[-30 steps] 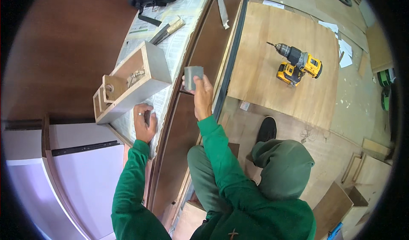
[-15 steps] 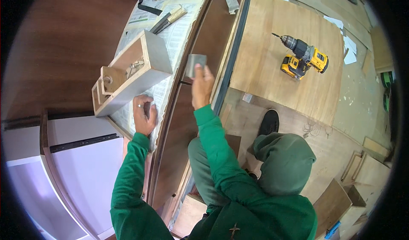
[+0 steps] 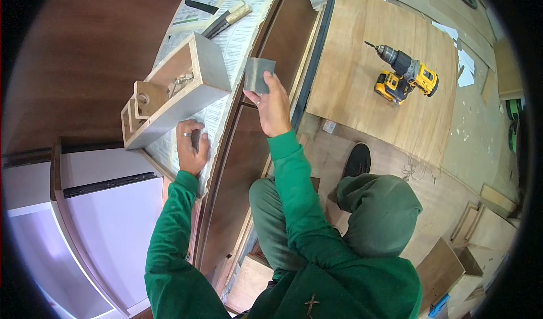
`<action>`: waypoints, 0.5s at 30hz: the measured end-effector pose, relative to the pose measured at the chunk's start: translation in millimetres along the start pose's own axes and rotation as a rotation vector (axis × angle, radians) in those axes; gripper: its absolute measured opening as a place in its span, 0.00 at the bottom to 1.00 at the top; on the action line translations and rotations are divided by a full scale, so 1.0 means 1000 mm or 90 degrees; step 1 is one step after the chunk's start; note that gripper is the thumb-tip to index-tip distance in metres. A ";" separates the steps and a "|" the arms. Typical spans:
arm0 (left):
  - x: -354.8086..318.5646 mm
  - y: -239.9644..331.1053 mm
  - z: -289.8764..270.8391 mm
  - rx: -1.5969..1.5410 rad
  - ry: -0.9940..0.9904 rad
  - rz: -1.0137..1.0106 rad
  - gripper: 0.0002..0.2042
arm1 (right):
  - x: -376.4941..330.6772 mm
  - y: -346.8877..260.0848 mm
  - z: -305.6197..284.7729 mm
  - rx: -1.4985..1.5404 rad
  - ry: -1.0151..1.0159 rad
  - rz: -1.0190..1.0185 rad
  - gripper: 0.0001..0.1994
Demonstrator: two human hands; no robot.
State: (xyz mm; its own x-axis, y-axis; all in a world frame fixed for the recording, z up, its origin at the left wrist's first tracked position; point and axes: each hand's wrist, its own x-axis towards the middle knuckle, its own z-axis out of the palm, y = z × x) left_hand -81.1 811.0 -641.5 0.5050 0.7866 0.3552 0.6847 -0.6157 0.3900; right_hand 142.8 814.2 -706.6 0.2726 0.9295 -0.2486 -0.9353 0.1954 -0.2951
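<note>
A flat grey square that looks like folded sandpaper (image 3: 259, 76) is pinched between the thumb and fingers of my right hand (image 3: 274, 108), raised above the bench edge with the palm turned up. My left hand (image 3: 192, 148) lies on newspaper (image 3: 212, 118) with its fingers curled; a dark gap shows by the thumb, and whatever is inside cannot be made out. Just beyond it stands a narrow open wooden box (image 3: 189, 101), tilted across the view. Inside it are small pale wood bits (image 3: 180, 84) and a block with a round hole (image 3: 145, 99).
Tools with pale handles (image 3: 229, 18) lie beyond the box, near a black strap (image 3: 201, 6). On the right, a yellow and black cordless drill (image 3: 404, 73) rests on a plywood panel (image 3: 339, 53). Lilac-white cabinet parts (image 3: 119, 206) stand at left; wooden offcuts (image 3: 447, 271) lie at lower right.
My right hand has turned its palm up and shifted slightly right, showing more of the grey square. My left hand has stayed in nearly the same place.
</note>
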 end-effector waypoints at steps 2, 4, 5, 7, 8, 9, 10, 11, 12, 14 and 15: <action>0.000 -0.001 0.000 -0.003 -0.003 -0.005 0.09 | 0.003 0.002 -0.007 0.020 -0.002 0.006 0.17; 0.000 -0.001 0.000 -0.003 -0.006 -0.006 0.09 | 0.002 0.000 -0.010 0.034 -0.010 0.013 0.17; 0.001 -0.001 0.000 -0.002 -0.008 -0.004 0.09 | 0.002 -0.001 -0.012 0.037 -0.018 0.016 0.17; 0.001 -0.001 -0.001 -0.004 -0.009 -0.007 0.09 | 0.001 -0.003 -0.013 0.040 -0.023 0.022 0.17; 0.000 0.000 -0.001 -0.008 -0.009 -0.012 0.09 | 0.000 -0.003 -0.013 0.041 -0.021 0.026 0.17; 0.000 0.000 0.000 -0.012 -0.008 -0.016 0.09 | 0.000 -0.004 -0.013 0.042 -0.018 0.028 0.17; 0.000 -0.001 0.000 -0.012 -0.007 -0.014 0.09 | 0.000 -0.005 -0.013 0.040 -0.019 0.029 0.17; 0.000 -0.002 0.000 -0.012 -0.006 -0.012 0.09 | -0.001 -0.006 -0.012 0.038 -0.019 0.029 0.17; 0.000 -0.003 0.000 -0.012 -0.006 -0.010 0.09 | -0.002 -0.006 -0.013 0.035 -0.019 0.029 0.18; 0.000 -0.002 0.001 -0.008 -0.005 -0.007 0.09 | -0.002 -0.006 -0.014 0.028 -0.016 0.031 0.18; 0.000 -0.001 0.000 -0.006 -0.004 -0.006 0.09 | -0.002 -0.006 -0.013 0.025 -0.014 0.033 0.18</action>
State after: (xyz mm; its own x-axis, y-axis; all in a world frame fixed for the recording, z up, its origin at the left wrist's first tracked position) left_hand -81.5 812.1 -642.2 0.5021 0.7926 0.3460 0.6848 -0.6087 0.4007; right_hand 150.8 807.3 -716.5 0.2192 0.9453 -0.2417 -0.9561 0.1587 -0.2464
